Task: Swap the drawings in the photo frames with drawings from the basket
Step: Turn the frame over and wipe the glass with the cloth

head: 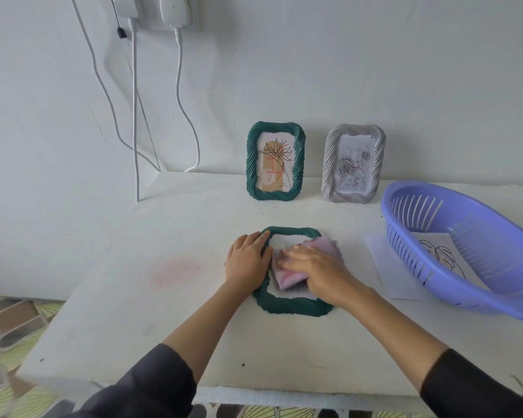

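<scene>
— While the left hand (pixel 248 260) rests on it, where does the flat green frame (pixel 293 307) lie?
— On the white table (pixel 163 236). That hand's fingers are loose and nearly straight over the frame's left rim.
— And the right hand (pixel 317 273)?
— Over the frame's middle, fingers flat, pressing a pink cloth (pixel 284 280) onto it.
— What else?
— Beyond it, a standing green frame (pixel 252 164) and a grey frame (pixel 329 164) stand upright at the wall. To its right sits the purple basket (pixel 405 236), a line drawing (pixel 441 254) inside, with a paper sheet (pixel 387 267) between.

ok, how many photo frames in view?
3. The upright green frame and grey frame stand at the wall; the flat green frame lies nearer, under the left hand and right hand. None looks hidden.
</scene>
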Motion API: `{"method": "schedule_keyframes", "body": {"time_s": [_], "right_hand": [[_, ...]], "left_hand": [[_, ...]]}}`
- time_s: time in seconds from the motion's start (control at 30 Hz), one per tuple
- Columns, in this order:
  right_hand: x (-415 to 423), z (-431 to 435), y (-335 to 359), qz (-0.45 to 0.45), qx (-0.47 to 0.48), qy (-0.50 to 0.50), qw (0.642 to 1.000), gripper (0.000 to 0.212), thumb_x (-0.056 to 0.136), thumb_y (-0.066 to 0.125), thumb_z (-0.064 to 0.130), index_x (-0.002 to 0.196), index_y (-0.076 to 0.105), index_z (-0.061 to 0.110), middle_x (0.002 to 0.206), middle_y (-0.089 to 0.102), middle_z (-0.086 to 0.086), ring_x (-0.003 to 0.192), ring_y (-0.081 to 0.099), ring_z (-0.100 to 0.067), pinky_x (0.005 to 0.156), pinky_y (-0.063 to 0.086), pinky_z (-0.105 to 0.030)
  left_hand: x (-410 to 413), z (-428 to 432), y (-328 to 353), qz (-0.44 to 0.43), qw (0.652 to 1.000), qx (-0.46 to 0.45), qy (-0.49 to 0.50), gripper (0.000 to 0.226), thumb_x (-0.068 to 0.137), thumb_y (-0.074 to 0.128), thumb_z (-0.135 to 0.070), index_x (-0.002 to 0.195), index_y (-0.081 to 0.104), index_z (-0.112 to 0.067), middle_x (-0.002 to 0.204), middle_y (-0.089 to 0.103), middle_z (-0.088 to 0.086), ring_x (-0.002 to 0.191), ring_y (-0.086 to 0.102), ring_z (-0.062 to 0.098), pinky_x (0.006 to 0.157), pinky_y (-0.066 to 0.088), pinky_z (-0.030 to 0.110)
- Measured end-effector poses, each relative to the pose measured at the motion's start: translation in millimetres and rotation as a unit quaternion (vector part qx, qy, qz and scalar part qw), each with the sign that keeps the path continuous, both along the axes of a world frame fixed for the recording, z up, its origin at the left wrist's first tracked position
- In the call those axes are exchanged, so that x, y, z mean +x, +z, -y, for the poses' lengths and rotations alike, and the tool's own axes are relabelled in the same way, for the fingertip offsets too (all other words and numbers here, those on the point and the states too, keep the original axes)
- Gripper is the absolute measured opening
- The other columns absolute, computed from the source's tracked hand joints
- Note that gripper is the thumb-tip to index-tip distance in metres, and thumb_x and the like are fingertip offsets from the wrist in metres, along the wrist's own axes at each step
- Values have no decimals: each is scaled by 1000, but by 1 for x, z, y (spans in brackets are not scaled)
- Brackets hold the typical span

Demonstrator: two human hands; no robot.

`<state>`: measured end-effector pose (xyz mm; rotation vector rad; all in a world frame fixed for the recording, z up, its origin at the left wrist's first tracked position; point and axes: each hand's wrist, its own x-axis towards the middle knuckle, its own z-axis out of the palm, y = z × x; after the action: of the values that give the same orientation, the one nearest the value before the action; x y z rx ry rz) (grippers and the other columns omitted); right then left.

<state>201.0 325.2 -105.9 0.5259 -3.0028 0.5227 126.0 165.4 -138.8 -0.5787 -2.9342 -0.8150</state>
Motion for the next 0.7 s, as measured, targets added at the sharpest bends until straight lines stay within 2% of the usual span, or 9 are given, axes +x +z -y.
{"method": "schedule_keyframes", "body": {"time_s": [0.07,0.1,0.13,0.2,0.27,0.37,0.5,0.6,0.7], "right_hand": [[13,-13,-2,39,-4,40,998,59,85,39,-10,130,51,25,147,39,5,131,23,1,98,-9,6],[18,-23,0,52,-6,50,997,64,82,38,-12,127,54,29,145,41,7,129,24,3,97,-8,7],[19,-31,4,53,1,48,997,66,79,38,-13,124,56,33,143,44,10,129,26,2,100,-7,2],[8,-43,8,21,37,9,999,67,78,39,-13,119,60,36,140,47,14,133,32,-5,110,1,-15],[-11,-43,9,-16,44,-53,997,63,81,39,-14,121,60,30,142,46,9,136,32,-9,112,6,-24],[-24,-31,1,-26,24,-93,995,56,87,39,-12,130,51,22,146,40,3,139,26,-14,113,5,-25],[-1,-44,-10,11,3,-26,1000,62,82,41,-17,126,55,24,144,42,6,139,26,-12,114,1,-22],[4,-63,3,29,29,-11,999,61,81,42,-14,121,59,28,141,46,9,138,27,-11,114,1,-28],[-15,-53,14,7,63,-54,997,57,85,39,-10,125,56,28,145,42,7,139,27,-13,114,2,-30]], "left_hand": [[-1,0,0,9,1000,6,-1,47,97,34,-35,143,33,-27,148,38,-4,137,27,21,114,21,33],[-2,0,0,10,1000,7,0,47,97,34,-36,143,33,-27,148,39,-5,137,27,21,114,21,33],[-2,0,0,9,1000,8,0,47,97,34,-36,143,34,-27,147,39,-5,137,28,21,114,22,34],[-1,0,0,7,1000,10,-1,47,96,34,-36,143,34,-27,147,39,-5,136,28,21,114,22,34],[-1,0,0,7,1000,11,-1,47,96,35,-36,143,34,-27,147,38,-5,137,27,21,114,22,34],[-1,0,0,10,1000,14,3,47,96,36,-36,142,35,-26,147,39,-5,136,28,20,112,23,33],[-1,0,0,14,1000,21,7,48,94,38,-37,141,35,-28,147,39,-7,136,28,19,111,24,34],[-2,-1,0,18,1000,17,7,48,94,37,-39,141,35,-29,147,38,-8,137,26,19,112,25,36],[-2,-1,0,23,1000,13,10,48,94,37,-39,141,34,-30,148,38,-8,137,26,19,112,25,38]]}}
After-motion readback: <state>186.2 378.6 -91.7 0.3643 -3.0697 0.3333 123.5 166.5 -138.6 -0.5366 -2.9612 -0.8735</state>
